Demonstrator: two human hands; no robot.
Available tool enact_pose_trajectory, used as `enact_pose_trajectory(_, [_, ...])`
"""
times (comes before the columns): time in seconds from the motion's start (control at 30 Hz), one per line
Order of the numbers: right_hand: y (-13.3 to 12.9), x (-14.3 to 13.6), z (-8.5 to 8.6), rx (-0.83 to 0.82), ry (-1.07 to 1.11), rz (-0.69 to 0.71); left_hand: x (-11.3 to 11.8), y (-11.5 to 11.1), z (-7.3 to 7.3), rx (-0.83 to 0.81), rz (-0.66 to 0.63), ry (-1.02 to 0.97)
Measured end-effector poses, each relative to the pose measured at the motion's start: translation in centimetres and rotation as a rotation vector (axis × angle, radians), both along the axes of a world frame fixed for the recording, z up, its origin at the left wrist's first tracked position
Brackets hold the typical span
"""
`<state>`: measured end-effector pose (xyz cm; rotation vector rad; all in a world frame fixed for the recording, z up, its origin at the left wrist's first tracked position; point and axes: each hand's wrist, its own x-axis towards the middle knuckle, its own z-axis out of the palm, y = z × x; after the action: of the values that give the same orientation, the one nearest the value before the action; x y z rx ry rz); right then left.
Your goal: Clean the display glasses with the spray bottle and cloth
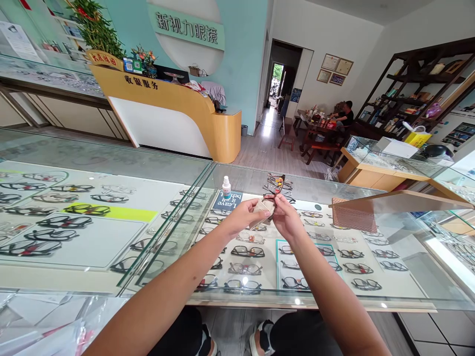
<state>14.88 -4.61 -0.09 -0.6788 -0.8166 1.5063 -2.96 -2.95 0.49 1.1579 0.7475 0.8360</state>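
Note:
Above the glass top of a display case, my left hand (243, 216) is closed on a beige cloth (264, 205). My right hand (287, 218) grips a dark-framed pair of eyeglasses (273, 197), and the cloth lies against it. Fingers and cloth hide much of that frame. Just beyond the hands, several more eyeglasses (273, 179) lie close together on the glass. A small white bottle (226, 190) with a blue-green label stands upright to the left of my hands.
Rows of eyeglasses (248, 251) lie inside the case under the glass. A brown ribbed panel (354, 215) is to the right. Across the floor stands a cashier counter (226, 131). At the back right, a person (346, 114) sits by a wooden table. My feet are below the case.

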Motion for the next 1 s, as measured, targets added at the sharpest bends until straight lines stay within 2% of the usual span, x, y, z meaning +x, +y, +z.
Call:
enact_pose_trajectory(0.23, [0.0, 0.2, 0.0, 0.022, -0.022, -0.009, 0.2, 0.1, -0.4, -0.068, 0.024, -0.067])
enact_pose_trajectory(0.4, [0.2, 0.3, -0.1, 0.027, -0.031, -0.022, 0.1, 0.1, -0.5, -0.067, 0.066, -0.001])
enact_pose_trajectory(0.73, [0.4, 0.4, -0.3, 0.023, -0.047, -0.048, 0.1, -0.3, 0.2, -0.099, -0.003, 0.098])
enact_pose_trajectory(0.87, [0.3, 0.4, -0.1, 0.023, -0.054, -0.039, 0.1, -0.5, 0.5, -0.050, 0.023, 0.065])
enact_pose_trajectory(1.0, [0.1, 0.4, 0.1, 0.024, -0.060, -0.040, 0.1, -0.6, 0.8, -0.045, -0.007, 0.011])
